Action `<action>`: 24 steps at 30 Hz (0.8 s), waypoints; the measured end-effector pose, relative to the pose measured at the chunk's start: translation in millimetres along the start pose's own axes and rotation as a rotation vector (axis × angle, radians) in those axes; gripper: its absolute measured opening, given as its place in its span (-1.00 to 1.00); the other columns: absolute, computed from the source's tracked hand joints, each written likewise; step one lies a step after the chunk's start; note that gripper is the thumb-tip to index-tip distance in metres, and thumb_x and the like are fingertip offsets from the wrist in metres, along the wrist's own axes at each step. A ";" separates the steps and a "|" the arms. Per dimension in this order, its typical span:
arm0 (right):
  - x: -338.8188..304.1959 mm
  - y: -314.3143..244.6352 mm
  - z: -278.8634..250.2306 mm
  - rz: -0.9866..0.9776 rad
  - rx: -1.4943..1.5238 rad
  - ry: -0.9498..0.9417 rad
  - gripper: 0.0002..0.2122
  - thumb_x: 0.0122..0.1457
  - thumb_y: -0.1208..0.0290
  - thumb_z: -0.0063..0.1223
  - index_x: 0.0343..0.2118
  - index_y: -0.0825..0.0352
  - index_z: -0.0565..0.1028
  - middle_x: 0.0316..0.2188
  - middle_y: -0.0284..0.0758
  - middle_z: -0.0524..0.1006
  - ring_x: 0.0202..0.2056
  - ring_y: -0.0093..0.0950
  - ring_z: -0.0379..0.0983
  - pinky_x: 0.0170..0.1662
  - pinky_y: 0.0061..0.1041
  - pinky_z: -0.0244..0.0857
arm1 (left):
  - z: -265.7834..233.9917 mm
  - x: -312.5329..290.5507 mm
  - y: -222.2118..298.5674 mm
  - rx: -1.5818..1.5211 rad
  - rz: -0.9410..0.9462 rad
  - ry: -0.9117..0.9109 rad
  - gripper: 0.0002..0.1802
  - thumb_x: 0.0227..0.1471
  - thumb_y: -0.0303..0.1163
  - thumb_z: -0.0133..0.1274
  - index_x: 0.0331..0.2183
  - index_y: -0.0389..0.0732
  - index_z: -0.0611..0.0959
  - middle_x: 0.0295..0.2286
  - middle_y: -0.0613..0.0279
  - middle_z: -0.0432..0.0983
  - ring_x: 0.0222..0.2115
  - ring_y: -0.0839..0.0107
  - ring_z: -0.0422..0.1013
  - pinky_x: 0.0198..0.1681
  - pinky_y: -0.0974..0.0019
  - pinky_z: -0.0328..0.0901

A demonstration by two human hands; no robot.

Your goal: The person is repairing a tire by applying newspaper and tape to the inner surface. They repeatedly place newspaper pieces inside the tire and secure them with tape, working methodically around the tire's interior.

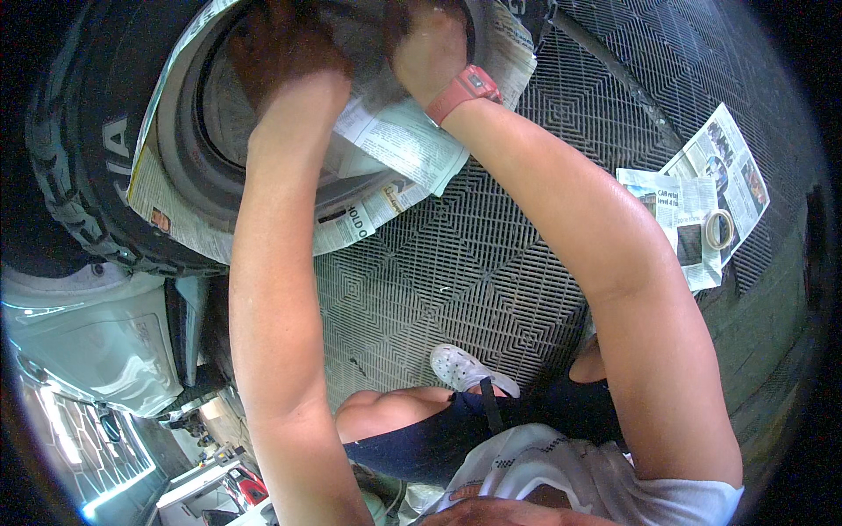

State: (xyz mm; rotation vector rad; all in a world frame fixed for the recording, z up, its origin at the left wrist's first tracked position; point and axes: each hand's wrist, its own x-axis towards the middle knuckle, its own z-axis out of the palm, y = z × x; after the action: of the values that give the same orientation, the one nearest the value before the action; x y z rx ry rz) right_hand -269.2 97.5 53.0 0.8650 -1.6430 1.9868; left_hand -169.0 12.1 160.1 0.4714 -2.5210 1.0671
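Note:
Both my arms reach into a black tyre (pixel 66 145) with a grey wheel rim (pixel 189 162). Newspaper strips (pixel 184 230) are tucked around the rim, between it and the tyre. My left hand (pixel 294 53) is deep in the wheel's shadow, its fingers too dark to make out. Farther right is my right hand (pixel 428 39), bent at the wrist, with a red watch (pixel 469 90) on it; its fingers are hidden in the dark. A loose newspaper sheet (pixel 408 140) lies across the wheel's near side, between my forearms, its corner hanging over the edge.
Folded newspaper sheets (pixel 732 162) lie on the floor to my right, with a roll of tape (pixel 731 232) on top. The floor is grey slatted tiling (pixel 430 272). A white car body (pixel 96 342) stands at the left. My white clog (pixel 460 366) is below the wheel.

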 end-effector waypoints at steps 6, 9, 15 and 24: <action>10.4 9.9 6.7 0.019 -0.054 0.004 -0.72 0.22 0.55 0.02 -0.06 0.26 0.66 -0.12 -0.05 0.67 -0.07 -0.01 0.59 0.07 -0.14 0.45 | 13.8 -5.6 -6.8 -0.084 0.053 0.080 -0.36 0.24 -0.25 0.01 0.31 -0.20 0.42 0.29 -0.17 0.30 0.28 -0.15 0.25 0.39 -0.23 0.06; 12.1 13.0 11.6 0.041 -0.127 -0.047 -0.72 0.23 0.52 0.01 -0.06 0.26 0.67 -0.10 -0.06 0.67 -0.05 -0.02 0.59 0.09 -0.14 0.45 | 8.7 -2.9 -5.3 -0.029 0.034 -0.048 -0.35 0.26 -0.21 -0.01 0.32 -0.20 0.41 0.30 -0.16 0.28 0.29 -0.15 0.24 0.40 -0.24 0.04; 16.3 22.0 23.6 0.034 -0.163 -0.060 -0.72 0.20 0.51 0.01 -0.09 0.28 0.69 -0.09 -0.04 0.67 -0.03 -0.03 0.59 0.11 -0.14 0.45 | 11.2 -1.3 -0.9 0.002 0.084 0.014 -0.35 0.28 -0.14 -0.02 0.31 -0.19 0.43 0.29 -0.15 0.31 0.28 -0.14 0.26 0.39 -0.24 0.06; 20.6 13.5 23.3 0.171 -0.045 -0.115 -0.74 0.22 0.47 0.02 -0.12 0.33 0.69 -0.14 0.02 0.67 -0.07 0.02 0.60 0.05 -0.12 0.48 | 12.6 2.3 5.2 -0.007 0.118 0.048 -0.36 0.30 -0.06 -0.02 0.29 -0.17 0.47 0.26 -0.13 0.36 0.27 -0.13 0.29 0.37 -0.23 0.09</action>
State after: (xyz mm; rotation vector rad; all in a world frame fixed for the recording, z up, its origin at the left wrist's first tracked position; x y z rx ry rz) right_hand -288.4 70.5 60.2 0.8616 -1.8758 2.0367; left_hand -175.8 5.9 149.9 0.2944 -2.5364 1.0986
